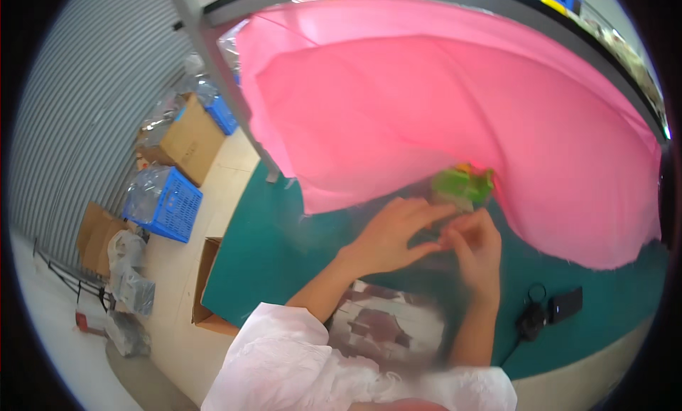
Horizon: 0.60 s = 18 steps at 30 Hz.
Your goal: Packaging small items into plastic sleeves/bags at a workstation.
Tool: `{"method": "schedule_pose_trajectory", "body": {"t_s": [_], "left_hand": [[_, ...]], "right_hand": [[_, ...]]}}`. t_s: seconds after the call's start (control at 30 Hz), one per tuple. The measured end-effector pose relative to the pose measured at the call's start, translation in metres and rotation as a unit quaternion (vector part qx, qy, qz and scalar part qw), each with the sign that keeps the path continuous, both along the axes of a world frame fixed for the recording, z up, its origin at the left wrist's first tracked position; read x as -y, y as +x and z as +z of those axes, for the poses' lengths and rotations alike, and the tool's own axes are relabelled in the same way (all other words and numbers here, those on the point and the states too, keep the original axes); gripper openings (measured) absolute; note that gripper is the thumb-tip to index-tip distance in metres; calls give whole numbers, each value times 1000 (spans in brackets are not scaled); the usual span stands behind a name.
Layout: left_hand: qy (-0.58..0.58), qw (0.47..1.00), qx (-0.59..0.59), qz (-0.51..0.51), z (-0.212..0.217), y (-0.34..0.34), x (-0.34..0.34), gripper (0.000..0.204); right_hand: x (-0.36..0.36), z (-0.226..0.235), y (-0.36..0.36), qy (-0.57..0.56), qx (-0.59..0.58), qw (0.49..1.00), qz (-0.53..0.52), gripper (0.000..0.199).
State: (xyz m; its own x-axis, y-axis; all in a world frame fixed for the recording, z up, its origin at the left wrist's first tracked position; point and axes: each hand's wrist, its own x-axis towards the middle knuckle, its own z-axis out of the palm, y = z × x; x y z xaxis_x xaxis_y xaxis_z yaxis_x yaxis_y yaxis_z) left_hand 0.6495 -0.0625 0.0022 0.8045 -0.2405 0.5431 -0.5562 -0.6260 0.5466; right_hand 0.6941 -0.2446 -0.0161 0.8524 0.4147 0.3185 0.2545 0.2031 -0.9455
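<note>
A person in a white garment stands at a green table (284,247), both bare hands brought close together over it, just below the lower edge of a large pink cloth (440,120) that is draped across most of the tabletop. The left hand (391,233) lies with its fingers stretched toward a small green and yellow object (463,185), which sits at the hem of the pink cloth; the fingertips look to be touching or just short of it, though motion blur makes it impossible to tell which. The right hand (474,251) is curled just beside the left, its fingers bent inward as if pinching something small, but what it grips cannot be made out. Near the table's front edge, below the hands, lies a sheet of clear plastic with a brown and white pattern under it (387,326). To the right of the hands on the table rest a black phone-like device (565,304) and a black cable (531,317). On the floor left of the table stand a blue plastic crate (167,205), 2 brown cardboard boxes (190,137) and several clear plastic bags (128,283). A grey metal post (220,77) rises at the table's far left corner.
</note>
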Motion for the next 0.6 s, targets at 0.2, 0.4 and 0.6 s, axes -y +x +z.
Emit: {"method": "schedule_pose_trajectory", "body": {"t_s": [0.2,0.4,0.6], "left_hand": [[40,998,35,19,-8,8,5,66],[51,997,40,47,-3,1,10,70],[47,998,-1,49,-5,-7,15,63]], "right_hand": [[4,9,0,11,-7,1000,9,19],[3,13,-8,-44,72,996,-22,26],[5,13,-5,-70,161,984,-16,29]]}}
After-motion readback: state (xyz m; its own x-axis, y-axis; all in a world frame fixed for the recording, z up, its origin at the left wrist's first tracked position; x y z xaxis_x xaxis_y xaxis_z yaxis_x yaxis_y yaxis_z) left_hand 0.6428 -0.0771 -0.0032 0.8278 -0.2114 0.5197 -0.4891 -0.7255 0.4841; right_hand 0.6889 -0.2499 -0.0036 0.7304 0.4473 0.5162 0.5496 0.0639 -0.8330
